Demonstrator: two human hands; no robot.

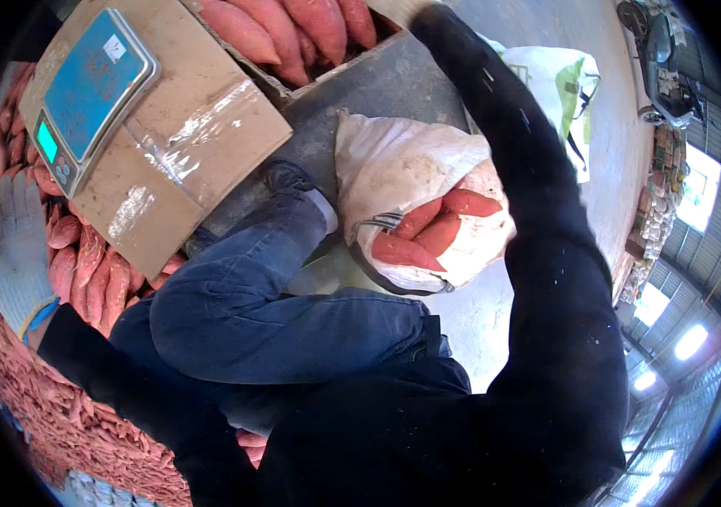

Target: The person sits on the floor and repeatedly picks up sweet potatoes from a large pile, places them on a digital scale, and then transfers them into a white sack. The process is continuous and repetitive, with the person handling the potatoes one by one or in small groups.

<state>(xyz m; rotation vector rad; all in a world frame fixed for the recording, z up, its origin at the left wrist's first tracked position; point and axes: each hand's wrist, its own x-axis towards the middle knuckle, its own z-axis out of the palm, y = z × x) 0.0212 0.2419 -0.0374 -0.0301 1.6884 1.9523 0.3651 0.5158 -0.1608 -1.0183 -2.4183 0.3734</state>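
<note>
My left hand (16,253), in a pale knit glove with a blue cuff, has its fingers stretched out over the sweet potatoes (94,270) heaped beside the cardboard box. It holds nothing that I can see. At the top edge, my right hand (401,8) reaches to the corner of an open box of large sweet potatoes (314,25); only a bit of its glove shows and the fingers are out of sight. A digital scale (94,89) with a blue, dirt-specked plate and lit green display rests on the taped cardboard box (200,127).
A white sack (403,160) with several sweet potatoes stands right of my bent legs (284,329). Beyond my right arm is a white and green bag (551,76). Sweet potatoes cover the left side. A motorbike (660,55) and stacked goods (660,198) stand far right.
</note>
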